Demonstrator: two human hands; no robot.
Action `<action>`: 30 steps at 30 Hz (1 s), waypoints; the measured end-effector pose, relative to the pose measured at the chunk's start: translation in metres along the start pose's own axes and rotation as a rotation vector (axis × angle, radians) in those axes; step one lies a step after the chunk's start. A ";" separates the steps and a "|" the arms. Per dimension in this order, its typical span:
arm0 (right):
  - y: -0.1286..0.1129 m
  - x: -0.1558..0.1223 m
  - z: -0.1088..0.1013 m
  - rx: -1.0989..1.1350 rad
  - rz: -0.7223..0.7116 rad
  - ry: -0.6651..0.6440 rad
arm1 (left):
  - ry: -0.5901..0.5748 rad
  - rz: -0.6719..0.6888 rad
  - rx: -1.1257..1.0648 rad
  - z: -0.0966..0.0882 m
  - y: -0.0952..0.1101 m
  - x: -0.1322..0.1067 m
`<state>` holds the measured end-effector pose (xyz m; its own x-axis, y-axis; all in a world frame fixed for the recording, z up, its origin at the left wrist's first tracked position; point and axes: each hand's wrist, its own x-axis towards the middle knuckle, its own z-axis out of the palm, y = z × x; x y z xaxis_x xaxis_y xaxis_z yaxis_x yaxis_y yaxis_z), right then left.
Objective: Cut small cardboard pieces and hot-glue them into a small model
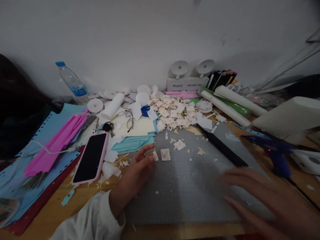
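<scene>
My left hand (138, 168) rests over the left part of the grey cutting mat (180, 200), fingers curled. A small white square piece (155, 154) shows at its fingertips, between thumb and forefinger, partly hidden. Just to the right lies another white square (165, 154) with a short yellowish strip on it. My right hand (260, 196) is smeared by motion above the mat's right side; its fingers look stretched and apart, and nothing shows in them. Beyond it a black-handled tool (222, 146) lies slanted across the mat.
A heap of small square pieces (172, 111) covers the mat's back edge. At the right stands a blue glue gun (277, 153) with a red light. To the left lie a phone (91, 158), pink paper (57, 143) and glasses (130, 120). A water bottle (72, 81) stands behind.
</scene>
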<state>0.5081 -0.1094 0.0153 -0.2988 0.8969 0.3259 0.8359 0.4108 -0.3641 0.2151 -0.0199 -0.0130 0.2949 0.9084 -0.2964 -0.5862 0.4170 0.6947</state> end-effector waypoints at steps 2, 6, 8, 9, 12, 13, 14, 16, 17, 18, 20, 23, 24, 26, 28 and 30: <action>-0.017 0.039 0.013 0.048 -0.146 -0.105 | -0.006 0.012 -0.002 0.000 0.001 -0.001; -0.043 0.098 0.027 0.086 -0.342 -0.072 | -0.024 0.048 0.010 0.002 0.002 -0.003; -0.056 0.112 0.027 0.064 -0.428 -0.046 | -0.021 0.059 0.045 0.002 0.002 -0.002; -0.062 0.116 0.027 0.028 -0.461 -0.040 | -0.026 0.067 0.068 0.001 0.001 -0.002; -0.075 0.125 0.030 -0.163 -0.505 -0.039 | -0.072 0.089 0.166 -0.002 -0.003 0.001; -0.077 0.127 0.032 -0.231 -0.516 -0.038 | -0.086 0.106 0.198 -0.003 -0.005 0.001; -0.079 0.128 0.035 -0.287 -0.527 -0.034 | -0.095 0.121 0.225 -0.005 -0.006 0.002; -0.081 0.131 0.041 -0.358 -0.557 -0.006 | -0.092 0.139 0.266 -0.006 -0.008 0.003; -0.081 0.131 0.043 -0.380 -0.577 0.013 | -0.081 0.146 0.277 -0.006 -0.008 0.003; -0.082 0.131 0.044 -0.396 -0.594 0.029 | -0.068 0.153 0.288 -0.006 -0.008 0.003; -0.083 0.131 0.044 -0.417 -0.621 0.048 | -0.042 0.185 0.310 -0.004 -0.007 0.002; -0.084 0.131 0.044 -0.428 -0.627 0.049 | -0.010 0.241 0.350 -0.003 -0.005 0.003; -0.085 0.131 0.044 -0.429 -0.621 0.050 | -0.004 0.251 0.365 -0.002 -0.005 0.003; -0.086 0.131 0.047 -0.432 -0.607 0.036 | 0.008 0.260 0.394 -0.002 -0.006 0.004; -0.086 0.131 0.049 -0.429 -0.592 0.024 | 0.017 0.267 0.426 0.000 -0.007 0.004; -0.083 0.133 0.049 -0.403 -0.562 0.004 | 0.028 0.307 0.459 0.001 -0.006 0.002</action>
<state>0.3760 -0.0166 0.0459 -0.7360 0.5645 0.3736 0.6605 0.7198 0.2137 0.2200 -0.0204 -0.0176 0.1380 0.9893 -0.0482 -0.2513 0.0821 0.9644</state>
